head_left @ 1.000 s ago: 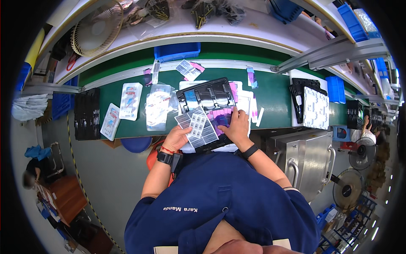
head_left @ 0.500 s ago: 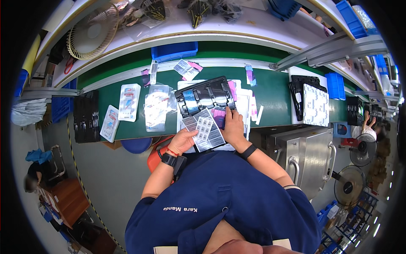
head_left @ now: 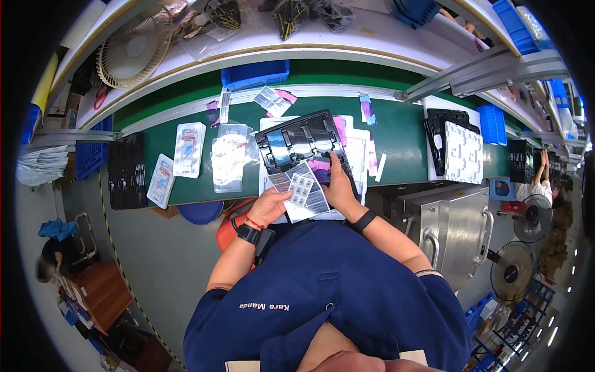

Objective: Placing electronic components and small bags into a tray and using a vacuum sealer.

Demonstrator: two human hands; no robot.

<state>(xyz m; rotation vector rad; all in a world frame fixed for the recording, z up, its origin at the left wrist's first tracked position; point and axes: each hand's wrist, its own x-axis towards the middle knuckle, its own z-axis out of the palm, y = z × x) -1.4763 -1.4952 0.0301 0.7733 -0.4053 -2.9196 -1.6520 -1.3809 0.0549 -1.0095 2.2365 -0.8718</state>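
Note:
My left hand (head_left: 268, 206) is closed on the edge of a label sheet (head_left: 301, 188), a pale sheet with a grid of small dark-and-white stickers. Grey printed sheets (head_left: 317, 202) lie fanned beneath it. Behind the sheets, a glossy black plastic tray (head_left: 305, 140) with moulded pockets sits tilted, a blue film strip (head_left: 278, 149) in its left part. My right hand (head_left: 339, 187) rests at the tray's right side, index finger stretched along it and thumb apart, gripping nothing visible. A purple strip (head_left: 319, 166) shows between that hand and the tray, partly hidden.
Clear blister packs (head_left: 228, 162) and white-edged packs (head_left: 189, 149) lie to the left on the green bench (head_left: 396, 142). Black trays (head_left: 435, 133) and a white moulded tray (head_left: 463, 152) are stacked right. A blue bin (head_left: 255, 74) stands behind; a steel cabinet (head_left: 443, 226) is below right.
My right hand's fingers have straightened and shifted slightly at the tray's right side. The label sheet in my left hand has tilted a little; the left hand has barely moved.

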